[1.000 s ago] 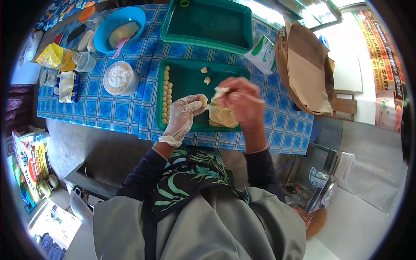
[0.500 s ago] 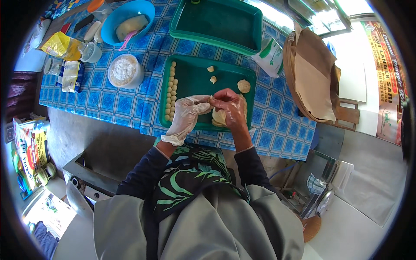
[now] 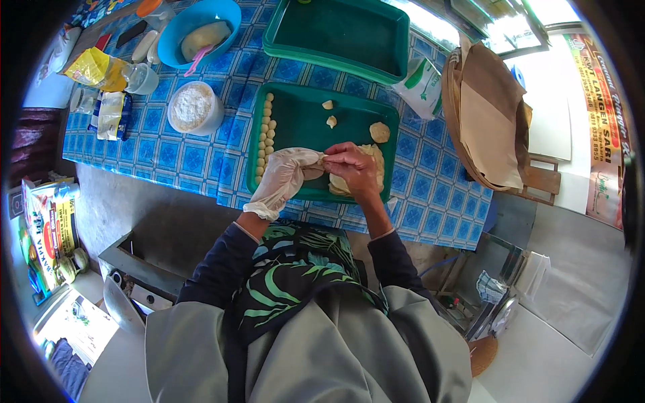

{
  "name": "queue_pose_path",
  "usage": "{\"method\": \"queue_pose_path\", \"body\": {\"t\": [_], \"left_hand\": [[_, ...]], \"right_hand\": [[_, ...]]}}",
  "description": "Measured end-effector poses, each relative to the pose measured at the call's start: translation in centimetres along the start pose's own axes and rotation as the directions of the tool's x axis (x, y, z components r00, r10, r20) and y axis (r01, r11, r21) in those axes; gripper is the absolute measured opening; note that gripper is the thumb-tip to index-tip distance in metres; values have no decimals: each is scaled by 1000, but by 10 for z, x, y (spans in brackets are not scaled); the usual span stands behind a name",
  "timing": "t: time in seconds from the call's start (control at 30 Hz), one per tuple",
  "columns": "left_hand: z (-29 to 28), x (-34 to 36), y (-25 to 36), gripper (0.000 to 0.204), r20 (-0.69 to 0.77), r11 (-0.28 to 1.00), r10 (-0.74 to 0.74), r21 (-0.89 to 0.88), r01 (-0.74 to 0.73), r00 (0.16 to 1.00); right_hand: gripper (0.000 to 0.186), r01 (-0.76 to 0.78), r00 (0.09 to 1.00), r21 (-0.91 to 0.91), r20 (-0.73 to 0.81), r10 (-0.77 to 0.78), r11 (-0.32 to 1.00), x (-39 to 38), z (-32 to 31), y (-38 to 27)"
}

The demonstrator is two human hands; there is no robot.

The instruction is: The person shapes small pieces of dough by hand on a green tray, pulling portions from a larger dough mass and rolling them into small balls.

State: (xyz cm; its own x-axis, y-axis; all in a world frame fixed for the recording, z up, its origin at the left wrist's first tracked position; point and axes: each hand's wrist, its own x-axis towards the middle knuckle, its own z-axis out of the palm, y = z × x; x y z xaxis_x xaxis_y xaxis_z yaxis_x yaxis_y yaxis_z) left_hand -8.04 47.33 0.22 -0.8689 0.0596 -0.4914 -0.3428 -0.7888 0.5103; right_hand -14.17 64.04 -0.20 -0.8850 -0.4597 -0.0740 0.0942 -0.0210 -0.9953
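Observation:
My left hand (image 3: 287, 173), in a thin whitish glove, and my right hand (image 3: 353, 168) meet above the front of a green tray (image 3: 302, 131). Their closed fingertips pinch a small piece of dough (image 3: 324, 160), mostly covered by the fingers. Under my right hand lies a large pale mass of dough (image 3: 373, 156), partly hidden. Small round dough balls (image 3: 270, 125) line the tray's left side in two rows. Two small dough bits (image 3: 331, 121) and a flattened dough piece (image 3: 379, 132) rest farther back in the tray.
A white tub of flour (image 3: 195, 109) and a blue bowl (image 3: 232, 33) with dough and a pink utensil stand to the left. Behind are stacked green trays (image 3: 336, 64). A white plastic packet (image 3: 422, 87) and a round woven tray (image 3: 451, 121) lined with paper are at right.
My hands have shifted slightly left, and the right fingers have straightened and lie flatter around the pinched dough. The dough balls and other pieces in the tray stay put.

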Motion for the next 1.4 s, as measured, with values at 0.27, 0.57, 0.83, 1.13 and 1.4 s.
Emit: {"method": "queue_pose_path", "body": {"t": [0.27, 0.57, 0.83, 1.13, 1.4], "left_hand": [[8, 1, -21, 18, -80, 966, 217, 162, -202, 973], [-3, -9, -17, 34, -143, 937, 310, 210, -277, 940], [-8, -4, 7, 25, -103, 979, 125, 175, -106, 987], [-17, 0, -18, 22, -197, 907, 337, 331, -261, 921], [4, -20, -15, 57, 170, 324, 578, 850, -416, 798]], "right_hand": [[16, -146, 975, -138, -187, 119, 980, 3, 9, 13], [12, -308, 939, 294, -61, 340, 905, 12, 3, 13], [18, -259, 962, 169, 129, 239, 951, 18, 14, -6], [18, -372, 928, 83, 1, 373, 924, 26, 25, 2], [17, -357, 903, 400, -83, 421, 844, 34, 42, 19]]}}
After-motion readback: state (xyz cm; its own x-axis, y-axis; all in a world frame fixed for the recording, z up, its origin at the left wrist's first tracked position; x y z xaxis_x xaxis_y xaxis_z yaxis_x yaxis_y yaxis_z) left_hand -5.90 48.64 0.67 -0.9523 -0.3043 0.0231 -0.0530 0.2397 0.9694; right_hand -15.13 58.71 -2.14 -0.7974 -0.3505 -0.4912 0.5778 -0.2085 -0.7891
